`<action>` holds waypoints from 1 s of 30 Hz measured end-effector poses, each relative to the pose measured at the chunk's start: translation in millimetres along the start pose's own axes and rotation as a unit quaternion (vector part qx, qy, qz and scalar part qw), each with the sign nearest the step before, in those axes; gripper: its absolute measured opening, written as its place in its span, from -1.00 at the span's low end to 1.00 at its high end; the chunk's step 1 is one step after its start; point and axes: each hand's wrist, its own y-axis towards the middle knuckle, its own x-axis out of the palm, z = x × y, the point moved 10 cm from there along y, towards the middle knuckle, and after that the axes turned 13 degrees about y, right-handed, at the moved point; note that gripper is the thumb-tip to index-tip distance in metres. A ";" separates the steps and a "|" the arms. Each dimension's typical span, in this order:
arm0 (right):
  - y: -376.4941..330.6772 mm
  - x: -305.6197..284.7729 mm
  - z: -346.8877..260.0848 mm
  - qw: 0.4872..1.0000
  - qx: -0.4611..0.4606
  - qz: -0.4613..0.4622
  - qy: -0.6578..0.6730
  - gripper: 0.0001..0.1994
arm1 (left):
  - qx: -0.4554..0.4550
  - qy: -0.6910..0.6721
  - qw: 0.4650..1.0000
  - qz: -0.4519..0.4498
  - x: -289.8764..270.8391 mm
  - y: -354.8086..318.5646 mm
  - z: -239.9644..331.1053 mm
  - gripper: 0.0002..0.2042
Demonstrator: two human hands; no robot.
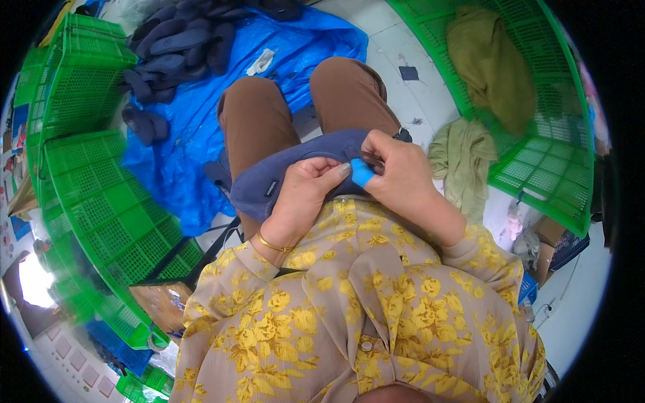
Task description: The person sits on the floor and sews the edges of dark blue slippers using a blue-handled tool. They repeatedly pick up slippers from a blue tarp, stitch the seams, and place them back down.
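A navy fabric slipper point(259, 176) with a small dark label on its side lies across my lap. My left hand point(306, 191), with a gold bangle at the wrist, is closed on the slipper's near edge, its thumb and fingertips pinched together. Closed at the slipper's right end is my right hand point(396, 171), with blue tape point(361, 172) wrapped round one digit. The fingertips of both hands nearly meet. A dark thing shows between my right fingers, too small to make out.
Navy slippers point(178, 43) lie heaped on a blue plastic sheet point(295, 40) at the far left, near a small white cloth point(261, 62). Green crates point(101, 195) line the left. Another green crate point(541, 161) at right holds olive cloth point(490, 60); a light green cloth point(463, 158) lies beside it.
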 end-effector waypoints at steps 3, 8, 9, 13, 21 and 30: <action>-0.8 4.7 2.6 0.999 0.042 0.006 0.016 -0.70 | 0.004 -0.009 1.000 0.002 -0.5 0.3 -1.2 -0.90; -1.9 10.2 1.5 0.998 0.040 0.016 0.055 -0.64 | 0.007 -0.014 1.000 -0.011 -1.9 0.2 -0.8 -0.91; -1.4 10.6 0.7 0.998 0.033 0.018 0.058 -0.64 | 0.007 -0.019 1.000 -0.013 -1.5 -0.1 0.3 -0.91; 0.1 -8.9 -26.6 0.999 -0.047 -0.015 -0.022 -0.73 | 0.027 -0.004 1.000 -0.002 -5.8 1.4 -3.0 -0.91; -11.8 13.5 -65.1 0.961 -0.209 -0.093 -0.157 -0.77 | 0.039 -0.004 0.999 -0.004 -5.3 0.5 -2.6 -0.86; -24.6 20.9 -75.6 0.883 -0.357 -0.145 -0.268 -0.80 | 0.053 0.040 0.997 -0.027 -1.6 -7.3 7.6 -0.83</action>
